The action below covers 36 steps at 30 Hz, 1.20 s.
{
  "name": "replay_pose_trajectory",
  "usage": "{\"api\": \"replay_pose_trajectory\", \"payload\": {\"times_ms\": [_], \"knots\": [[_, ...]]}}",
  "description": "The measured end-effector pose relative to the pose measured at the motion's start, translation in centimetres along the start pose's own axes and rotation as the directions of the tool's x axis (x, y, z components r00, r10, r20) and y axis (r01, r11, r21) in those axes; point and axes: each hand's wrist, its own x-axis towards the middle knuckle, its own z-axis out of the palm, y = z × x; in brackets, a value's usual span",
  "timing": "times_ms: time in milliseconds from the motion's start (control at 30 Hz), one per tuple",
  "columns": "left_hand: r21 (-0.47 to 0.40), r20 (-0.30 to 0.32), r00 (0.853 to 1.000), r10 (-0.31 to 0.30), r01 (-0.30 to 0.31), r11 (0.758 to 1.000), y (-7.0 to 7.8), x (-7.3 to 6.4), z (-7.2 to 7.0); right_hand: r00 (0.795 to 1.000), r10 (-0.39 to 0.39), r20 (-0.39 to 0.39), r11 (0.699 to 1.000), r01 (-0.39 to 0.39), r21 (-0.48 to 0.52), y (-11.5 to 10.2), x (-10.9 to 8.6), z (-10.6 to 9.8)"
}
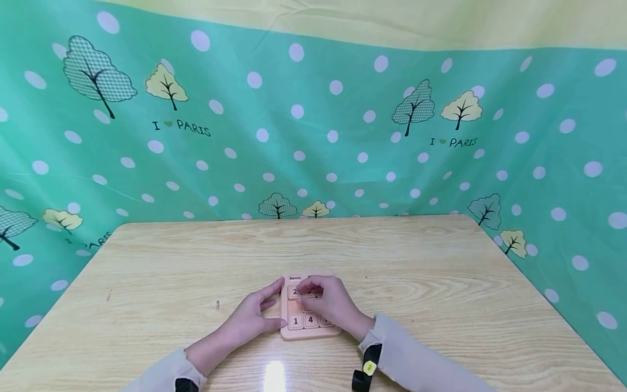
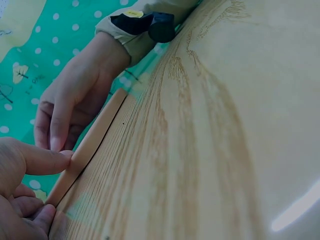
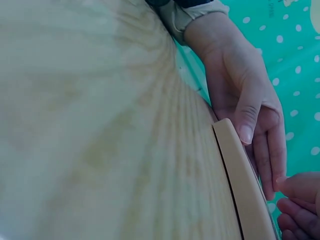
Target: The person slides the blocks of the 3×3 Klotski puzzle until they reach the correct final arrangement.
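Note:
A pink sliding number puzzle (image 1: 313,334) lies flat on the wooden table. Tiles marked 2 (image 1: 294,292), 1 (image 1: 295,322) and 4 (image 1: 311,320) show on its face, with a bare slot between the 2 and the 1. My left hand (image 1: 252,316) braces its left side, the thumb near the lower corner and the forefinger by the upper one. Over the upper middle, my right hand (image 1: 328,299) has its thumb and forefinger bent with their tips beside the 2 tile. It covers several tiles. In the left wrist view the board's edge (image 2: 95,137) lies under both hands.
The wooden table (image 1: 196,261) extends around the puzzle on every side. A green dotted cloth (image 1: 313,136) with printed trees hangs behind it and at both sides. A small dark mark (image 1: 217,305) is on the table left of the hands.

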Motion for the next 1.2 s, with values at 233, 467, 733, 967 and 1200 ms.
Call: {"api": "replay_pose_trajectory", "payload": {"times_ms": [233, 467, 733, 967, 1200], "knots": [[0.002, -0.011, 1.000, 0.008, -0.008, 1.000, -0.2, 0.0, 0.0, 0.998, -0.004, 0.058, 1.000, 0.003, 0.015, -0.1, -1.3, 0.0], [0.013, -0.004, 1.000, 0.008, -0.008, 1.000, -0.2, 0.2, 0.0, 0.995, 0.001, 0.102, 1.000, -0.003, 0.024, -0.6, -2.3, -0.1], [0.011, -0.005, 1.000, 0.007, -0.007, 1.000, 0.1, 0.0, 0.0, 0.990, -0.004, 0.142, 1.000, 0.000, 0.030, -0.8, -2.9, -0.2], [0.019, -0.011, 1.000, 0.000, 0.000, 1.000, -0.1, 0.0, 0.0, 0.990, -0.030, 0.135, 0.999, 0.026, 0.037, -0.6, -2.9, 0.0], [0.018, -0.013, 1.000, 0.005, -0.005, 1.000, 0.0, 0.0, 0.0, 0.990, -0.056, 0.126, 0.998, 0.054, 0.015, -0.4, -2.9, 0.2]]}}
